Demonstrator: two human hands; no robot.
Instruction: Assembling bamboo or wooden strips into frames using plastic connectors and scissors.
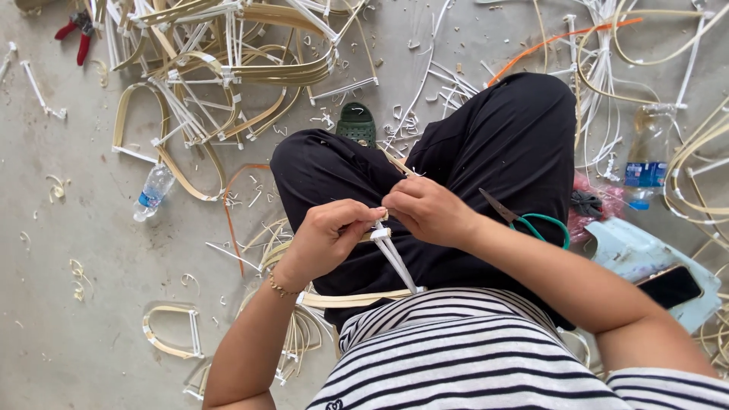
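Striped black-and-white knit fabric of the person's shirt (471, 357) fills the bottom edge of the frame, soft and ribbed. Just above it the two bare forearms converge over a lap in black trousers (501, 144). At centre frame the left hand (330, 235), with a thin gold-coloured bracelet (279, 287) at the wrist, is closed around a flat, pale cane strip (357, 298) that curves down and across the lap. The right hand (425, 209) sits touching it, fingers pinched together on a narrow white band (395, 254), glossy and ribbon-like, whose loose tails hang down from the hands toward the shirt. Both hands are clamped shut, thumbs and fingertips meeting at the same spot on the strip.

On the right thigh lie scissors (524, 220) with green loop handles and dark blades. Lower right, a dark smartphone (670, 286) rests on a pale blue flat piece (630, 250).

The grey concrete floor (68, 250) is rough and littered with curled shavings and white offcuts. A small bent cane frame (171, 334), D-shaped and bound in white at the corners, lies at lower left. Left of centre is a clear plastic water bottle (152, 191) on its side; another bottle (647, 163) is at the right. A dark green clog (357, 123) pokes out beyond the knees. Across the top left sprawls a tangled heap of finished cane frames (228, 68), and red-handled pliers (78, 32) sit in the upper left corner. An orange strip (562, 38) arcs across the upper right among loose white bands.
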